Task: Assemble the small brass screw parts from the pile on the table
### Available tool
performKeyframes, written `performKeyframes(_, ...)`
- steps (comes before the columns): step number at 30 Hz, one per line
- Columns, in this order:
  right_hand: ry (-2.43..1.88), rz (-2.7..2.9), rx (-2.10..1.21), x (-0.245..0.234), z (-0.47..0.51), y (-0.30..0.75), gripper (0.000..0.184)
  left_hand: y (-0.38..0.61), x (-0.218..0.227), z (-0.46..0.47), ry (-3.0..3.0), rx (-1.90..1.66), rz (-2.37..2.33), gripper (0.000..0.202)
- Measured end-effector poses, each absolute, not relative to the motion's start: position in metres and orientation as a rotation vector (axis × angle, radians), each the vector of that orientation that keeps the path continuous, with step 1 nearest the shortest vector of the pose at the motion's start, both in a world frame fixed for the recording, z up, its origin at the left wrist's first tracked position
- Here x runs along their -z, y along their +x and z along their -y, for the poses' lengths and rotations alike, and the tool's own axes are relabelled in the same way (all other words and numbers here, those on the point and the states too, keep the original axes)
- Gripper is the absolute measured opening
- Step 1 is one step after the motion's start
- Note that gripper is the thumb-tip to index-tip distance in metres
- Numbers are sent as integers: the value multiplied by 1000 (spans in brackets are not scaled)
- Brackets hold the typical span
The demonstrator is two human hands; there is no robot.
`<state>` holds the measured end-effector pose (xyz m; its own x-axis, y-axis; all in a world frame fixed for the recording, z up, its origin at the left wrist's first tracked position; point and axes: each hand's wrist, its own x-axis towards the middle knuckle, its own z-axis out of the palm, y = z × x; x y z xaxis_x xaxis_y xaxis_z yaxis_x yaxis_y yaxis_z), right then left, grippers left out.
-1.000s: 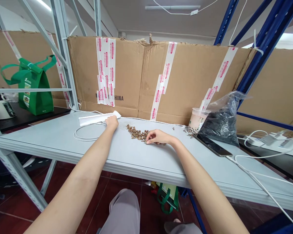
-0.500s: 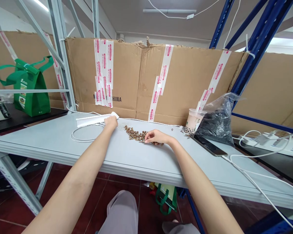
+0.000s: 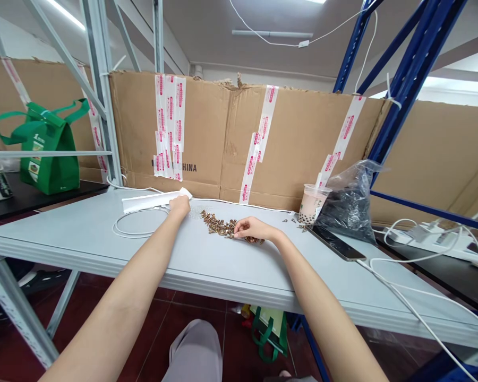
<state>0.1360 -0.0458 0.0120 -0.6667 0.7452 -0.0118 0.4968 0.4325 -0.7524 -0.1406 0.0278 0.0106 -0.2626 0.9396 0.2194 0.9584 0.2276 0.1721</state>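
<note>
Gripping white strip (image 3: 145,202) in left hand (image 3: 179,205), seemingly picking metal pieces (image 3: 215,225) with pinched right hand (image 3: 250,228) (cannot tell if loaded), next needing precision.

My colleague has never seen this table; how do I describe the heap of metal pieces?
Start at the taped cardboard panel and the grey tabletop before it. Near the tabletop's middle, at the right hand, lies the heap; its brass colour sets it apart from the clear bits toward the left hand.
</note>
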Motion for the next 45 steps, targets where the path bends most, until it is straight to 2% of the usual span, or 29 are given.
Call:
performKeyframes(7,-1034,2377,-1032,-13,45,136,27,-145,-15,-29,-1871,398,2417,34)
performKeyframes(19,-1065,2356,-1056,-12,46,136,29,-146,-11,-29,-1868,410,2407,26)
performKeyframes(33,-1077,2346,-1100,-13,46,136,31,-150,-16,-32,-1906,397,2484,31)
performKeyframes(39,-1066,2354,-1069,-10,43,137,30,-154,-13,-34,-1927,415,2517,23)
performKeyframes(45,-1066,2335,-1071,-12,45,136,29,-155,-14,-36,-1911,436,2513,28)
